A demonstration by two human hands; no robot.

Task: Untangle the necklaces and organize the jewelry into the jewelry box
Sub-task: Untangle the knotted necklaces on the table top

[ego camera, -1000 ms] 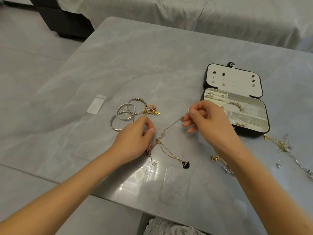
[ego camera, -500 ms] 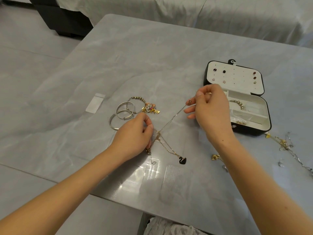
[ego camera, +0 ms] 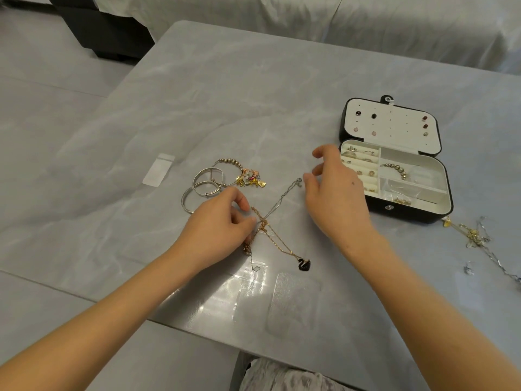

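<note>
Left hand (ego camera: pixel 217 221) pinches the tangled gold and silver necklace chains (ego camera: pixel 270 218) against the grey marble counter (ego camera: pixel 253 108), anchoring the knot. Right hand (ego camera: pixel 335 196) hovers beside the silver end, fingers apart, near the open black jewelry box (ego camera: pixel 408 215).

I can make out no readable text, number, brand or sign from here. The small white rectangular tag (ego camera: pixel 158 173) on the grey marbled table (ego camera: pixel 253 94) looks blank, and the open black jewellery box with cream lining (ego camera: pixel 417 215) carries no lettering I can resolve.
</note>
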